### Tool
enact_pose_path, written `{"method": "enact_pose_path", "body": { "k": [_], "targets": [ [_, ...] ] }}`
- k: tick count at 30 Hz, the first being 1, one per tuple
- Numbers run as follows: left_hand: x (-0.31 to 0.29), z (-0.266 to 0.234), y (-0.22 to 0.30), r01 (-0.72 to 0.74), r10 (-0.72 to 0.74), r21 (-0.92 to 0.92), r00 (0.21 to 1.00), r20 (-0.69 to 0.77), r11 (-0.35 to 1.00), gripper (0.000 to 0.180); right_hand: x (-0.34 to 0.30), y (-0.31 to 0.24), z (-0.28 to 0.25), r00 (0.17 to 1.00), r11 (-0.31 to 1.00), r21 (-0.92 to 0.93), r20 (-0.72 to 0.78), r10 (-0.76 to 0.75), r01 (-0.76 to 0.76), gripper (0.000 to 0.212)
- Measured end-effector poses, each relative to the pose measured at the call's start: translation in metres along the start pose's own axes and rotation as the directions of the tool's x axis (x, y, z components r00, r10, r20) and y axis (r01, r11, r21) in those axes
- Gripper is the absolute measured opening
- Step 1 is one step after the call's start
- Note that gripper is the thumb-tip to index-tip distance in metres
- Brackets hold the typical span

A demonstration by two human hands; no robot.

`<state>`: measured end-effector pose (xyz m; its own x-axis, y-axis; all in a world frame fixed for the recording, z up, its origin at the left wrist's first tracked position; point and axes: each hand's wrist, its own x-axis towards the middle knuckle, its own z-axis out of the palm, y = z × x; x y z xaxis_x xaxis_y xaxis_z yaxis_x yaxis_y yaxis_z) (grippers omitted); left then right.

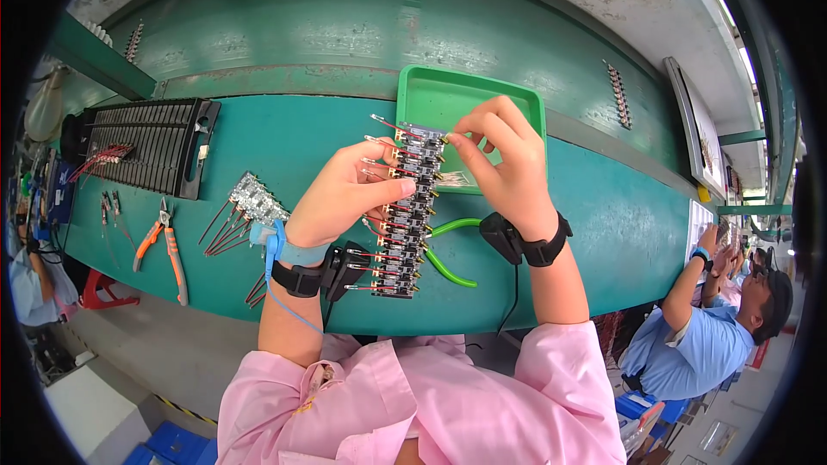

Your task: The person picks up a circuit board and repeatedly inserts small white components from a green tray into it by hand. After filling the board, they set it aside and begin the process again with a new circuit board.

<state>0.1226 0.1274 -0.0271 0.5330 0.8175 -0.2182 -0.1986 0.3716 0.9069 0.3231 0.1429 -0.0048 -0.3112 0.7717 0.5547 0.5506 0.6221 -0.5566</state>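
A long strip of small dark circuit boards (401, 232), with short red wires along its left side and brass-coloured pins along its right, is upheld over the green mat (284, 129). My left hand (349, 185) grips the strip, its thumb across the boards and fingers behind. At the strip's upper right corner, my right hand (504, 155) is closed in a pinch beside a brass pin; what lies between the fingertips is too small to make out. A green tray (469, 79) behind the hands holds thin pale pieces (457, 179). Green-handled pliers (452, 269) lie partly hidden by the strip.
At left are orange-handled cutters (172, 250), another board strip (257, 198) with red wires, and a black slotted rack (142, 146). Beyond the mat runs a green conveyor (327, 26) carrying a strip (617, 95). A person in blue (702, 336) works at right.
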Motion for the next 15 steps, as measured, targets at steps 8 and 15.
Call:
{"method": "enact_pose_path", "body": {
  "k": [8, 15],
  "targets": [
    [0.005, -0.004, -0.002, -0.113, 0.099, -0.061, 0.975, -0.201, 0.992, 0.017, -0.013, 0.022, 0.010, 0.932, 0.969, -0.127, 0.269, 0.241, -0.214, 0.012],
    [0.005, -0.006, -0.005, -0.116, 0.095, -0.080, 0.968, -0.233, 0.990, 0.018, -0.013, 0.031, 0.025, 0.786, 0.945, -0.237, 0.530, 0.319, -0.224, 0.013]
  ]
}}
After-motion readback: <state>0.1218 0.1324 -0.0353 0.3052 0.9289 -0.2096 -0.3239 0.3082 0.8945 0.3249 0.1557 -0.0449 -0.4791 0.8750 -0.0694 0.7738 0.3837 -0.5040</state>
